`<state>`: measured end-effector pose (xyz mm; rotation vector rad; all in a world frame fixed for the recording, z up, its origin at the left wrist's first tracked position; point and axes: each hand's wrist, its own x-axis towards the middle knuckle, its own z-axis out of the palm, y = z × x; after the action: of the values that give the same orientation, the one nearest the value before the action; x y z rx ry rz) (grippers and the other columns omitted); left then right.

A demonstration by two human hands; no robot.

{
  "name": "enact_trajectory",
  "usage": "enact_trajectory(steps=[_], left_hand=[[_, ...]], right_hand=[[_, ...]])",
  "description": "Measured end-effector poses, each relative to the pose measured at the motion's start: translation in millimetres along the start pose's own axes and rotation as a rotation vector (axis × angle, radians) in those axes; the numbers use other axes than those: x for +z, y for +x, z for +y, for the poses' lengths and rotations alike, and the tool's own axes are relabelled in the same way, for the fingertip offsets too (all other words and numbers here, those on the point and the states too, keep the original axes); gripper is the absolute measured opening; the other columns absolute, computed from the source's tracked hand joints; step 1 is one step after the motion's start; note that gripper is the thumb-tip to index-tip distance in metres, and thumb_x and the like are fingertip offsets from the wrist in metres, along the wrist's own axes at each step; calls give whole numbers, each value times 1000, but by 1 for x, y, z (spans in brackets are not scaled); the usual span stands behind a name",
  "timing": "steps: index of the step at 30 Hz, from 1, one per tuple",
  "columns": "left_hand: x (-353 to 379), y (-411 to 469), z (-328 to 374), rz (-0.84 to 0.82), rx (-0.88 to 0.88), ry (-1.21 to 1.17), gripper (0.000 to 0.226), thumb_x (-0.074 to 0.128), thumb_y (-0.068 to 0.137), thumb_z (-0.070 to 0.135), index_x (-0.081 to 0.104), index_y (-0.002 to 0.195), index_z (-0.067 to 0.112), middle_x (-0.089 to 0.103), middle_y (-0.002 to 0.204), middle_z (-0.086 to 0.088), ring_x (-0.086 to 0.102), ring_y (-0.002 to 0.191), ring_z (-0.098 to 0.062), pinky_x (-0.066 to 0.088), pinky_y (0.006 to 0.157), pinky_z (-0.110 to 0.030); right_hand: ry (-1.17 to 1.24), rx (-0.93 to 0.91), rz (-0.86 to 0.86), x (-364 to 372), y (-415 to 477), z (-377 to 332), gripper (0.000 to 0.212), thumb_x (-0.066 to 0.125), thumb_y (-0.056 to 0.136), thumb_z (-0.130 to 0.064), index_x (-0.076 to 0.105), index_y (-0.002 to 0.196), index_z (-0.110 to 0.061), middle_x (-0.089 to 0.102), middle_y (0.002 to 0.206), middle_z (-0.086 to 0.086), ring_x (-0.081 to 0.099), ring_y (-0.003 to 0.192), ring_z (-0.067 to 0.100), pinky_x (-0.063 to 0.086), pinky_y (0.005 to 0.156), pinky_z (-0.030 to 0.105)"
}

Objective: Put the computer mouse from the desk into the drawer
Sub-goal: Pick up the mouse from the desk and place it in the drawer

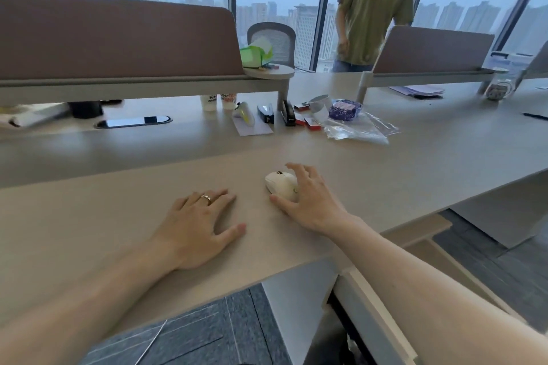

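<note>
A white computer mouse (280, 186) rests on the beige desk (118, 210), right of centre. My right hand (310, 200) curls around the mouse from its right side, thumb at the near edge and fingers over the far edge. My left hand (200, 227) lies flat on the desk to the left of the mouse, fingers spread, a ring on one finger, holding nothing. Below the desk's front edge at the right, the white drawer unit (373, 317) shows under my right forearm; an open gap appears along its top.
Staplers (288, 113), cups (218, 101), red boxes, a purple bundle (344, 109) and a clear plastic bag (355, 129) lie at the back of the desk. Brown partition screens (118, 38) stand behind. A person in a green shirt (375, 9) stands beyond the desk. A grey chair (271, 38) sits by the window.
</note>
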<state>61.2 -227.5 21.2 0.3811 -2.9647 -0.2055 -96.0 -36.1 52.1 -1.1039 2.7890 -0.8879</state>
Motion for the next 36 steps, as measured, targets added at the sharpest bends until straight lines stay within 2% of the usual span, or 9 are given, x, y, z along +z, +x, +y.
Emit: enact_trajectory(steps=[3,7,17,23,26,28,31,33,36], left_hand=[[0,1,2,-16,4,19,87,12,81,84,20,156,39,23,164,12,22,148,-16,16,118,-40],[0,3,2,-51,22,64,89,4,80,82,9,158,39,12,168,12,11,151,-14,9,120,-38],[2,3,3,-64,18,69,87,4,82,81,9,158,39,11,168,12,6,152,-11,6,122,-40],[-2,2,2,-93,11,40,85,9,84,82,11,157,39,14,167,10,11,152,-15,6,122,-41],[-9,5,6,-165,-12,31,85,19,86,80,12,158,35,15,168,5,14,152,-19,7,123,-42],[-14,8,20,-197,-14,29,88,29,87,80,17,158,31,19,167,1,18,151,-22,12,122,-41],[-14,1,67,-186,114,-34,90,41,83,80,26,155,27,34,161,-2,35,143,-25,29,116,-38],[-5,-13,109,-158,245,-92,94,37,78,82,29,154,27,40,156,-2,40,139,-24,33,113,-38],[18,-33,167,-100,450,-166,85,39,84,75,24,155,30,31,162,5,27,147,-16,27,119,-40]], right_hand=[[13,50,-16,16,11,-2,79,66,81,-54,33,149,-30,37,150,6,38,136,29,31,111,39],[-7,25,41,29,13,-1,63,57,89,-46,38,147,-30,43,147,8,42,132,31,38,107,42],[-109,-74,16,26,6,-4,48,49,96,-38,44,144,-32,37,152,6,42,133,31,43,103,47],[-72,-96,32,-5,-20,11,45,52,96,-32,51,141,-28,43,148,7,46,130,32,39,108,42],[-80,-75,93,-43,-49,33,44,55,97,-29,54,141,-25,44,147,8,47,130,28,31,104,26],[-99,-23,134,-70,-76,53,46,57,96,-31,53,141,-26,43,148,5,45,131,24,25,102,23],[-138,58,205,-102,-121,88,50,61,93,-36,52,141,-29,46,145,3,47,129,21,33,107,34],[-127,119,248,-115,-150,109,53,65,90,-37,52,141,-31,51,139,-1,50,123,18,40,107,41],[-112,192,265,-122,-185,134,56,68,85,-41,53,138,-30,53,133,-2,52,118,16,45,103,45]])
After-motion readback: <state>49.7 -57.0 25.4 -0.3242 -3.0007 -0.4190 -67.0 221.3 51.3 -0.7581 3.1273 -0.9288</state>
